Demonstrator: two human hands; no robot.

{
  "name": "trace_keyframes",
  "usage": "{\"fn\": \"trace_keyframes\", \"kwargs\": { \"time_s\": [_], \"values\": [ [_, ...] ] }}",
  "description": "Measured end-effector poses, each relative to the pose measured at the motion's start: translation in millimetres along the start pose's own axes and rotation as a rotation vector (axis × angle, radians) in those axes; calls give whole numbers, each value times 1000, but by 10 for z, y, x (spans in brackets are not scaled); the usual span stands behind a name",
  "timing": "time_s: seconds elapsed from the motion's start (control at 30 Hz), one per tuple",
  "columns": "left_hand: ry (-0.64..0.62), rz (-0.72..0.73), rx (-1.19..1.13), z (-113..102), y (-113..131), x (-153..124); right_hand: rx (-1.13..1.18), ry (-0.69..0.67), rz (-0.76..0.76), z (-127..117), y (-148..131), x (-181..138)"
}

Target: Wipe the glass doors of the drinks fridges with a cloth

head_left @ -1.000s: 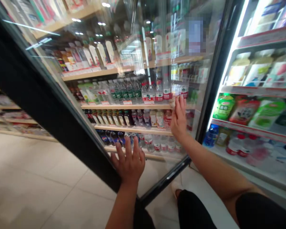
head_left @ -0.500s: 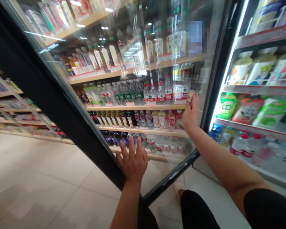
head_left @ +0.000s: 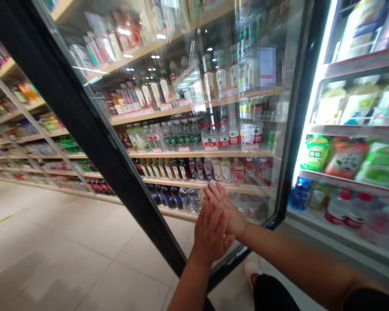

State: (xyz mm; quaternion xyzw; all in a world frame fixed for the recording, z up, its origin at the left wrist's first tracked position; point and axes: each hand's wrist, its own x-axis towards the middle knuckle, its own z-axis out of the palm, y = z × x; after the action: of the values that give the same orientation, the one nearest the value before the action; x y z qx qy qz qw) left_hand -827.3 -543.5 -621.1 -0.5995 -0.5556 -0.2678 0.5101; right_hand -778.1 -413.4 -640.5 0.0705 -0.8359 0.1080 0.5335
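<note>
In front of the open glass door (head_left: 188, 108) of a drinks fridge, my two hands meet. My left hand (head_left: 210, 231) lies with outstretched fingers against the back of my right hand (head_left: 230, 209). Under the right fingertips a bit of crumpled whitish cloth (head_left: 211, 185) shows, pressed on the lower part of the glass; most of it is hidden by the fingers. A black frame (head_left: 116, 160) surrounds the pane, its near side slanting left of my hands.
Bottles (head_left: 178, 134) on wooden shelves show through the glass. At right, the lit fridge (head_left: 353, 177) holds bottles and pouches. Store shelves (head_left: 45, 134) line the left above a tiled floor (head_left: 84, 246). My foot (head_left: 253, 270) is below the door's bottom edge.
My right hand has moved down and left across the glass with the cloth. My left hand has shifted right and now rests against the right. The view has turned slightly.
</note>
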Motion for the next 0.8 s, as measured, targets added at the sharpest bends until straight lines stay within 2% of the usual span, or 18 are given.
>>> {"fn": "trace_keyframes", "kwargs": {
  "time_s": [0.13, 0.2, 0.27, 0.37, 0.47, 0.6, 0.67, 0.73, 0.8],
  "values": [
    [-108, -174, -83, 42, 50, 133, 191, -30, -31, -319, -29, 88],
    [-172, -212, -31, 55, 75, 139, 172, 8, 5, -508, 82, 162],
    [-193, -240, 62, 83, 121, 108, 47, 114, 83, -636, 298, 275],
    [-122, -242, 177, 129, 131, 103, -237, 240, 213, -632, 720, 422],
    [-21, -185, 237, 53, -81, 352, -429, 217, 207, -471, 1041, 428],
    [145, -232, 314, -261, -560, 964, -492, 204, 212, -324, 1150, 325],
    [203, -290, 368, -356, -678, 1075, -485, 214, 216, -315, 1133, 300],
    [207, -303, 416, -333, -617, 887, -478, 226, 220, -322, 1114, 299],
    [151, -269, 445, -222, -403, 440, -473, 231, 229, -325, 1104, 306]
  ]
}}
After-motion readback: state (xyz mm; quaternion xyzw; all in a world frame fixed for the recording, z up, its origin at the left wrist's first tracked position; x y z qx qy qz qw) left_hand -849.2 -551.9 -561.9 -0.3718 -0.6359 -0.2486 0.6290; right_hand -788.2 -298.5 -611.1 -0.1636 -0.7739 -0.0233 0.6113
